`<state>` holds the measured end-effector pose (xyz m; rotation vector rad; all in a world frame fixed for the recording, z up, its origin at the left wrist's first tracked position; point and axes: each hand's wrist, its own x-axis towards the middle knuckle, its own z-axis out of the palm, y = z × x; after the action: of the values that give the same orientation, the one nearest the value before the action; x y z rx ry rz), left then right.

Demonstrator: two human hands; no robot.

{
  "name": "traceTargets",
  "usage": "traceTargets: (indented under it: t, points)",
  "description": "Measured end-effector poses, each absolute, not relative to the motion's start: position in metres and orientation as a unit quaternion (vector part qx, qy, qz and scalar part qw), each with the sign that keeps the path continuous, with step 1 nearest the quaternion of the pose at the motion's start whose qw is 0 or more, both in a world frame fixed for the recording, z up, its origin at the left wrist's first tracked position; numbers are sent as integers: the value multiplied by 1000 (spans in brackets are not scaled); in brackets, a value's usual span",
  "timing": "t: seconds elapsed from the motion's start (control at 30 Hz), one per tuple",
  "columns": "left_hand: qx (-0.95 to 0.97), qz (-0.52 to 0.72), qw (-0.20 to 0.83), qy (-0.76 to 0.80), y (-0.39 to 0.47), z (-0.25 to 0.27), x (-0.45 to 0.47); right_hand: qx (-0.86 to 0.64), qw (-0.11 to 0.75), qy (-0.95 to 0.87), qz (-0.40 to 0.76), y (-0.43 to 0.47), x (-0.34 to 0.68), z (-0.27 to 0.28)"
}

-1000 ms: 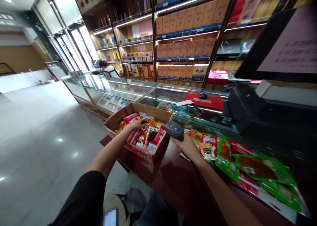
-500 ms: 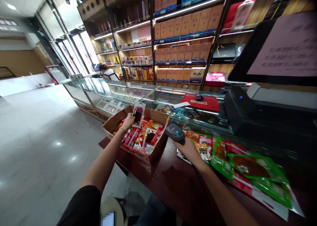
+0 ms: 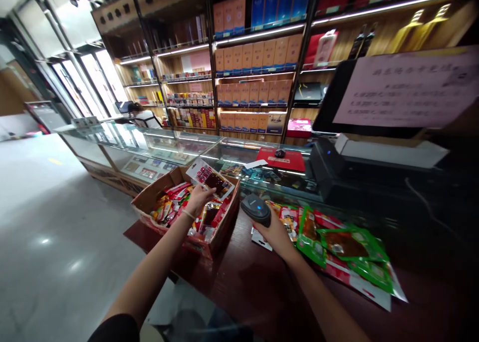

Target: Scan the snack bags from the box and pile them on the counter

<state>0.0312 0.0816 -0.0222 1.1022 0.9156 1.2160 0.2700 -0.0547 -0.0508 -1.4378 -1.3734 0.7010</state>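
Note:
My left hand point(image 3: 199, 200) grips a snack packet point(image 3: 212, 178), white-edged with a dark window and red lettering, and holds it tilted above the cardboard box point(image 3: 149, 198). Many small red, orange and yellow packets point(image 3: 170, 202) fill that box. In my right hand point(image 3: 277, 234) is a black barcode scanner point(image 3: 256, 209) with a lit blue light, its head pointing left toward the box. Just right of this hand lies a spread of snack packets, with green ones point(image 3: 348, 243) on top of red and white ones.
A dark monitor with a paper sheet point(image 3: 404, 90) stands at the right. Behind the box runs a glass display counter point(image 3: 175, 141) with a red mat point(image 3: 295, 161) and a mouse point(image 3: 280, 153). Boxed goods line the shelves point(image 3: 258, 57). A person point(image 3: 144, 115) sits far back.
My left hand has brought the packet to the right, toward the scanner, and turned it from upright to slanted. The whole view has shifted to the right.

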Motion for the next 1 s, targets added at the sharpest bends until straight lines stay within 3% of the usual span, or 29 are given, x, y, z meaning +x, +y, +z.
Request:
traceTargets:
  t: [0.4,0.57,0.7,0.9,1.0]
  points:
    - [533,457,577,417,73,-17,33,-582,456,-619,265,-55,274,-50]
    - [562,457,555,408,69,-19,34,-584,479,-605,252,-68,286,-47]
    - [628,385,544,402,59,-13,48,-611,498,-554,267,-89,310,-49]
    - [780,334,349,399,28,-9,104,-649,527,-439,331,-120,351,-74]
    - [796,334,337,376,16,-29,140,-666,546,-391,325,-132,368,-90]
